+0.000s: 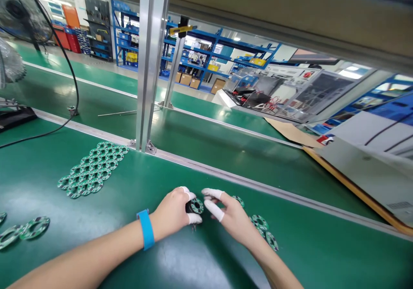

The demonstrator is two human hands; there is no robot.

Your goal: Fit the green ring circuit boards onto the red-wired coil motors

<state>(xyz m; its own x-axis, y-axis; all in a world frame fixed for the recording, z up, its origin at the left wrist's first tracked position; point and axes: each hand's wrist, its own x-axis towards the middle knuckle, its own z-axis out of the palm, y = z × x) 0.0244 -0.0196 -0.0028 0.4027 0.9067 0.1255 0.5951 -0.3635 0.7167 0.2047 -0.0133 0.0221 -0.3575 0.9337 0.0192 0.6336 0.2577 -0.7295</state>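
Observation:
My left hand [177,209], with white finger cots and a blue wristband, grips a small dark part topped by a green ring-shaped circuit board [196,206] between thumb and fingers. Thin wires hang below it. Just right of it, my right hand [227,211] has its cot-covered thumb and index finger apart, with no object visible between them; its other fingers are partly hidden. Several green ring boards [260,222] lie beside and partly behind the right hand.
Joined rows of ring boards [92,168] lie at the left on the green table [129,263]. More rings [35,228] are at the far left. An upright metal post [150,65] stands behind a metal rail [226,177]. A black cable [75,87] hangs at the left.

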